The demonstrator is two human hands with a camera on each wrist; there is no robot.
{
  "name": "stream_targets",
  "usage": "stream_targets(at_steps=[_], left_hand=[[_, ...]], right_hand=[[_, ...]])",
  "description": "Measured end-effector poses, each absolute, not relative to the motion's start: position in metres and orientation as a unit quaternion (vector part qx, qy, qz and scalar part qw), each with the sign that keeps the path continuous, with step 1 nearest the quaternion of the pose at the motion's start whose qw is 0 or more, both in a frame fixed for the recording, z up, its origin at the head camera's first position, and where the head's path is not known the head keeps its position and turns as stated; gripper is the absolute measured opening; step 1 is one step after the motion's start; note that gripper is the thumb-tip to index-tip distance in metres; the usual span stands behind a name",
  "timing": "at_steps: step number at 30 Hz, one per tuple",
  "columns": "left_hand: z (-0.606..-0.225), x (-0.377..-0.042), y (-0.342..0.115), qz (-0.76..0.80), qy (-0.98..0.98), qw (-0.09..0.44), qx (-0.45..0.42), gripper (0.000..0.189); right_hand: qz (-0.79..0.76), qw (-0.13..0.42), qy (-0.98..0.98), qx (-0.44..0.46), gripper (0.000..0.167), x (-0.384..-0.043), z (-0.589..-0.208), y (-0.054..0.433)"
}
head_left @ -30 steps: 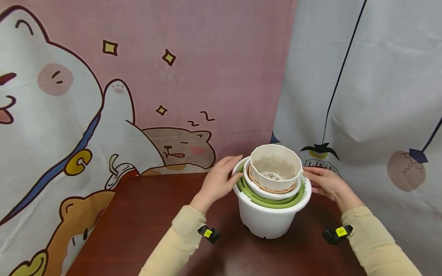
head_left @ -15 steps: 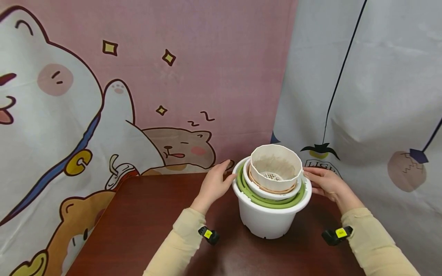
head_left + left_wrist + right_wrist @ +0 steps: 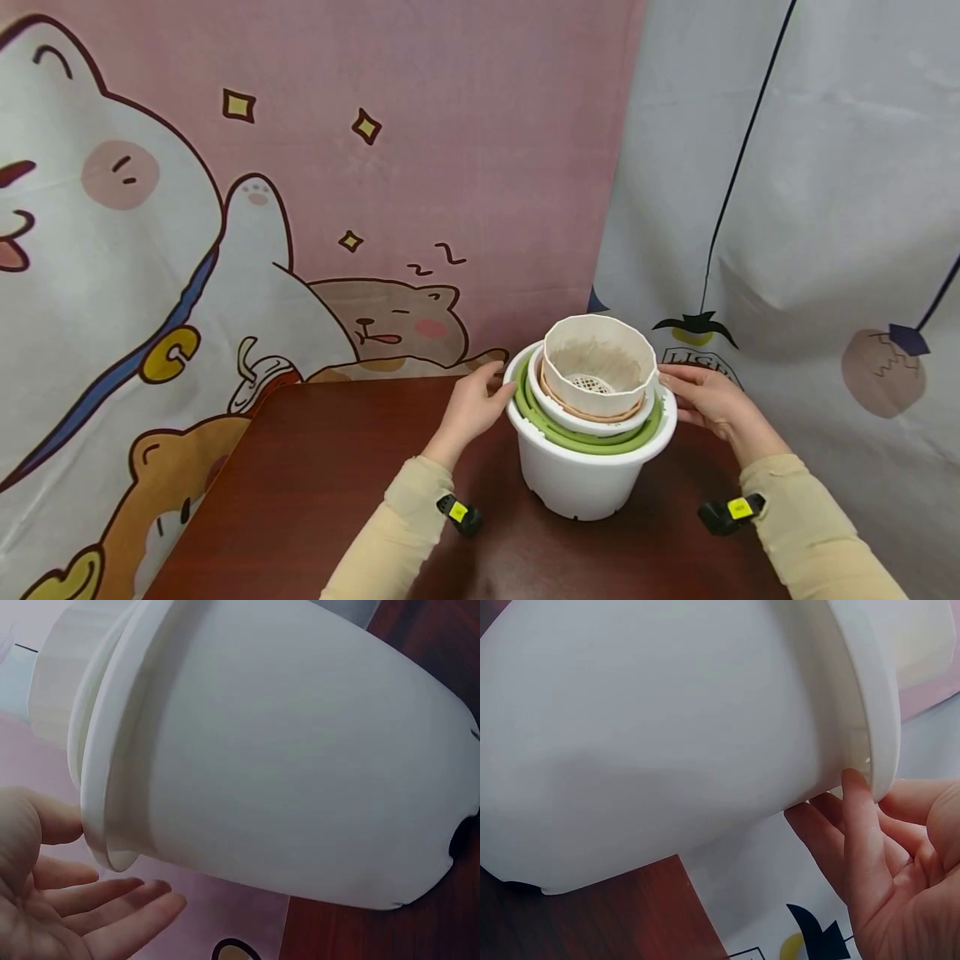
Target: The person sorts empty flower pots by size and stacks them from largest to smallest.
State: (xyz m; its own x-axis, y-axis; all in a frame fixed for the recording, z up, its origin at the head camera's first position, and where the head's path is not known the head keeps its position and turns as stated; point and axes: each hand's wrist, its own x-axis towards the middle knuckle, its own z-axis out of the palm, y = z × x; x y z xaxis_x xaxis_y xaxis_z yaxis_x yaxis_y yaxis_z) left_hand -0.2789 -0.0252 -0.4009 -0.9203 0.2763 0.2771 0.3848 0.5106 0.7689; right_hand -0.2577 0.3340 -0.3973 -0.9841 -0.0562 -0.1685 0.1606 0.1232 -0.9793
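Several nested plastic flowerpots stand upright on the table. The outermost is a large white flowerpot (image 3: 581, 485). Inside it show a green pot rim (image 3: 600, 445), a smaller white rim, a thin tan rim, and a cream pot (image 3: 592, 358) with a grid base and dirt-stained wall on top. At the left side of the big rim, my left hand (image 3: 468, 408) touches with the thumb; the other fingers (image 3: 135, 930) are spread loosely off the pot. On the opposite side, my right hand (image 3: 716, 404) pinches the rim, thumb above and fingers (image 3: 859, 817) underneath.
The pots sit toward the right of a dark red-brown table (image 3: 337, 483). Close behind hangs a pink cloth (image 3: 480, 167) with cartoon animals, and a grey-white cloth (image 3: 787, 250) covers the right side.
My left hand's fingers have drawn back from over the pot's left rim and lowered slightly. The right hand and the pots have not visibly moved.
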Motion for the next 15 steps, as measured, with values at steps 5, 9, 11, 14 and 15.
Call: stream_targets(at_steps=[5,9,11,14,15], left_hand=[[-0.4007,-0.2767,-0.0215,-0.529,-0.831,0.018,-0.168,0.04],[-0.4013,-0.2767,-0.0199,-0.553,-0.817,0.02,-0.165,0.035],[-0.4018,-0.2771,-0.0195,-0.557,-0.814,0.024,-0.163,0.034],[-0.4026,-0.2781,-0.0192,-0.561,-0.812,0.027,-0.161,0.033],[-0.4027,-0.2785,-0.019,-0.56,-0.812,0.029,-0.16,0.032]], right_hand=[[-0.665,0.079,0.742,0.035,0.057,-0.2566,-0.3968,0.3331],[-0.666,0.076,0.741,0.033,0.054,-0.256,-0.3974,0.3334],[-0.667,0.075,0.741,0.032,0.052,-0.256,-0.3979,0.3337],[-0.668,0.074,0.74,0.032,0.051,-0.2563,-0.3984,0.334],[-0.669,0.074,0.739,0.032,0.051,-0.2564,-0.3985,0.3341]])
